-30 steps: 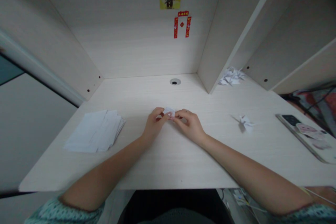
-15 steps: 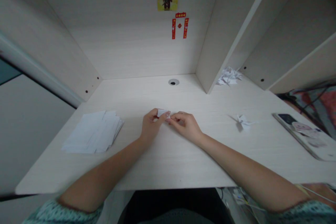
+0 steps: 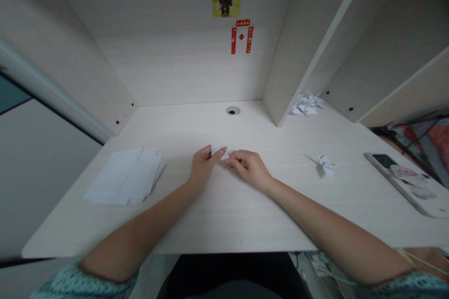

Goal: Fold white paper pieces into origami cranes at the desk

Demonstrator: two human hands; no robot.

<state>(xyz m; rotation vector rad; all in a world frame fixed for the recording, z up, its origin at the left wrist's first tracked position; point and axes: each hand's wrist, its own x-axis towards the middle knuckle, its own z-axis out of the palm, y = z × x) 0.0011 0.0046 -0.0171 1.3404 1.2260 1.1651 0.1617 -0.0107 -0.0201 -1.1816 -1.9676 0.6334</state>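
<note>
Between my two hands, just above the middle of the desk, is a small folded piece of white paper [image 3: 218, 151]. My left hand [image 3: 203, 163] grips its left side, thumb lying across the top. The fingertips of my right hand [image 3: 249, 167] pinch its right lower edge. Much of the paper is covered by my fingers, so its exact folded shape does not show. To the right of my right hand, a folded paper crane [image 3: 326, 163] rests on the desk. A fanned stack of white paper sheets [image 3: 122, 176] lies left of my left hand.
A pile of folded white paper pieces [image 3: 306, 103] sits behind the upright divider [image 3: 280, 79]. At the right edge lies a phone [image 3: 409, 182] in a decorated case. The desk [image 3: 210, 229] has a round cable hole [image 3: 233, 110] near its back panel.
My fingers have shifted slightly on the paper, which now looks more tilted and pointed between the thumbs. Both hands keep their hold. The view has moved a little.
</note>
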